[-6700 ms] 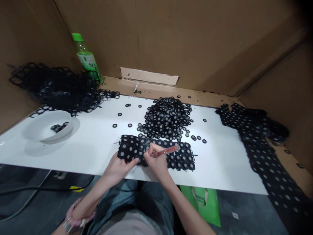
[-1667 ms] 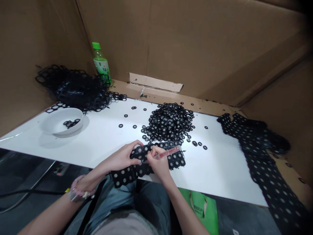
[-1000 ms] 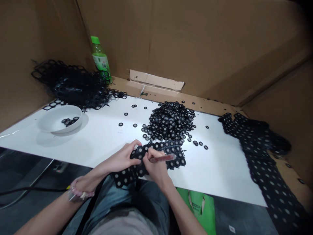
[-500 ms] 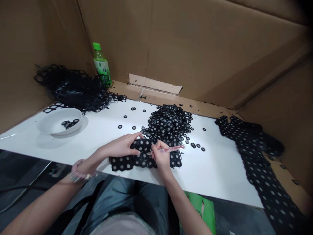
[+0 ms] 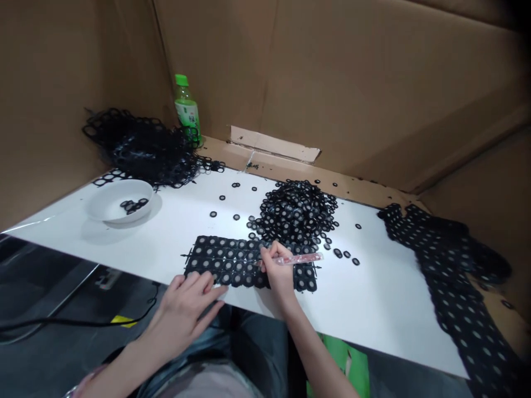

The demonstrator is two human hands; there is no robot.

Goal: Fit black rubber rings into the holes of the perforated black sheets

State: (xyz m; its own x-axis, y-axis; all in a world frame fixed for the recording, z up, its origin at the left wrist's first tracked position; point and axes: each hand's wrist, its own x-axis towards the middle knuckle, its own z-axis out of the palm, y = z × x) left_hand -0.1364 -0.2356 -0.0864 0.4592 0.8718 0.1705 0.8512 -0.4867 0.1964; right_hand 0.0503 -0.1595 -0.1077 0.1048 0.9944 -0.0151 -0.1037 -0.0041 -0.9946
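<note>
A black sheet of joined rings with pale round centres point(image 5: 224, 265) lies flat near the table's front edge. My right hand point(image 5: 279, 273) rests over its right half, fingers closed around a slim pen-like tool with a reddish, clear-wrapped handle point(image 5: 305, 258). The tool's tip points left, down at the sheet; what exactly it touches is too small to tell. At the sheet's front left edge is my left hand point(image 5: 186, 304), its thumb apart from the fingers and nothing held. Just behind the sheet rises a heap of loose black rings with pale centres point(image 5: 295, 213).
A white bowl point(image 5: 102, 207) with several rings stands at left. Behind it are a tangle of black leftover webbing point(image 5: 145, 146) and a green-capped bottle point(image 5: 188, 113). More dotted black sheets point(image 5: 448, 276) hang over the right side. Cardboard walls point(image 5: 352, 94) enclose the table.
My left hand has drawn back from the sheet's top toward its front left edge, uncovering its left half. The sheet now lies flatter. My right hand keeps the tool in nearly the same place.
</note>
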